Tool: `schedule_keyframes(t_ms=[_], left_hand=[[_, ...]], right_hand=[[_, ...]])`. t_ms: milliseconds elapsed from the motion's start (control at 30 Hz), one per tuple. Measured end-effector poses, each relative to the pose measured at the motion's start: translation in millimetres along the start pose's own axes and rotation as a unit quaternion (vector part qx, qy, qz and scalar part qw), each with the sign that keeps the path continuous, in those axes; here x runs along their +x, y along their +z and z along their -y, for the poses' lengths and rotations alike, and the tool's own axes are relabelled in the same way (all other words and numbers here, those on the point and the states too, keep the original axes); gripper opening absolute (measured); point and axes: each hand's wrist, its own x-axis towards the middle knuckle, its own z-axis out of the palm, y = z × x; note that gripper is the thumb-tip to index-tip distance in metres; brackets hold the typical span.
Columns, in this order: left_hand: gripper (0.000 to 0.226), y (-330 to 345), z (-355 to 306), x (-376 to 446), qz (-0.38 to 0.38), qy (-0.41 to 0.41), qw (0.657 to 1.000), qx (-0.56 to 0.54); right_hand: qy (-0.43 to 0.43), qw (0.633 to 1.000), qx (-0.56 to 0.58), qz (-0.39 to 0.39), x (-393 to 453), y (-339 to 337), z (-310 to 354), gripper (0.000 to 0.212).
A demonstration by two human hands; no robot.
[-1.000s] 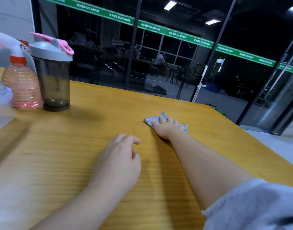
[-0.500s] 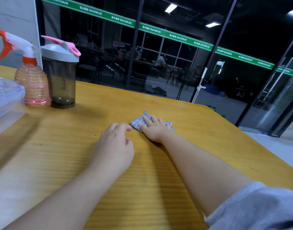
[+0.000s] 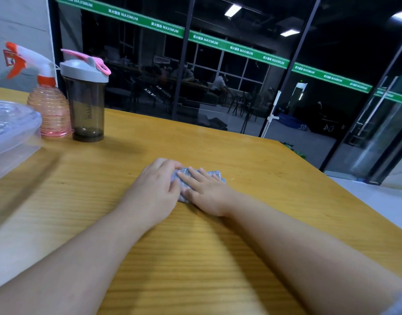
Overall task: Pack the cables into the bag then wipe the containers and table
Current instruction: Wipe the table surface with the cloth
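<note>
The small grey cloth (image 3: 196,178) lies flat on the wooden surface (image 3: 252,160) under the straight fingers of the right hand (image 3: 206,194), the left hand (image 3: 155,189) loosely curled against its near-left edge; soft, light and limp, it looks best pressed flat or pinched at an edge.

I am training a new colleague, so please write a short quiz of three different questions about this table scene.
1. True or false: the shaker cup stands left of the spray bottle.
2. What lies under the right hand? A sponge, B cloth, C cable.
3. Fill in: the left hand touches the cloth on the wooden ___.

Key: 1 false; 2 B; 3 table.
</note>
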Motion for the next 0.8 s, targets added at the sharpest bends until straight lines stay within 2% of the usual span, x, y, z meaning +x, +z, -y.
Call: schedule_keyframes(t_ms=[167, 267, 367, 467, 700, 800], left_hand=[[0.061, 0.5, -25.4, -12.6, 0.099, 0.120, 0.988, -0.012], [0.061, 1.3, -35.6, -18.0, 0.142, 0.171, 0.975, 0.018], [0.065, 2.9, -41.7, -21.7, 0.179, 0.188, 0.964, 0.063], [0.073, 5.1, -44.8, -23.9, 0.206, 0.194, 0.955, 0.083], [0.061, 4.7, -53.1, -25.6, 0.200, 0.195, 0.958, 0.066], [0.067, 8.6, -52.3, -25.0, 0.196, 0.211, 0.955, 0.067]], right_hand=[[-0.068, 0.998, -0.010, -0.002, -63.6, 5.3, -5.5, 0.054], [-0.078, 0.997, -0.024, 0.009, -95.3, 6.1, -16.9, 0.055], [-0.070, 0.997, -0.024, 0.025, -118.3, 3.6, -34.7, 0.052], [-0.041, 0.999, -0.012, 0.026, -132.6, 0.6, -59.3, 0.049], [0.079, 0.997, 0.008, 0.017, -144.7, -4.9, -131.1, 0.055], [0.138, 0.990, 0.027, 0.010, -143.5, -8.8, -159.9, 0.058]])
